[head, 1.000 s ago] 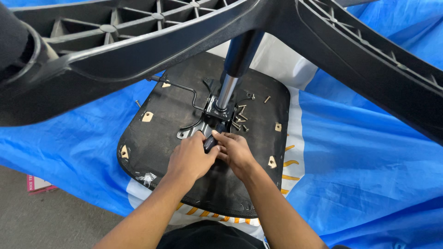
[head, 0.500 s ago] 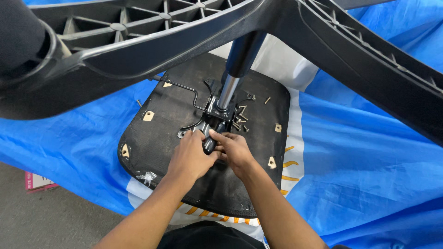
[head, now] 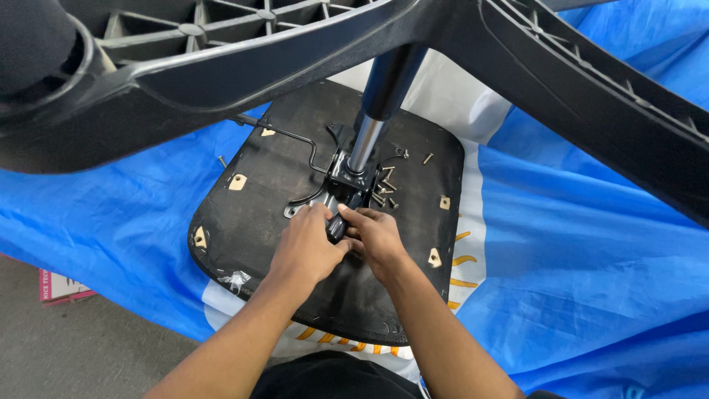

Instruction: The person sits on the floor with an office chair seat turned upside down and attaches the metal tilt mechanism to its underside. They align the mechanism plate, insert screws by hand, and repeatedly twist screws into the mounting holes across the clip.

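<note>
A black knob below the seat plate is gripped by both hands: left, right, fingers curled shut around it.

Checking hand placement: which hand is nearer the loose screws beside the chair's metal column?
Right. The right hand lies just below the loose screws; the left hand sits farther off, to their lower left.

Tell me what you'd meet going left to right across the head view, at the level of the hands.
Grey floor → blue tarp → black seat underside → left hand → black knob → right hand → metal bracket → blue tarp again.
</note>
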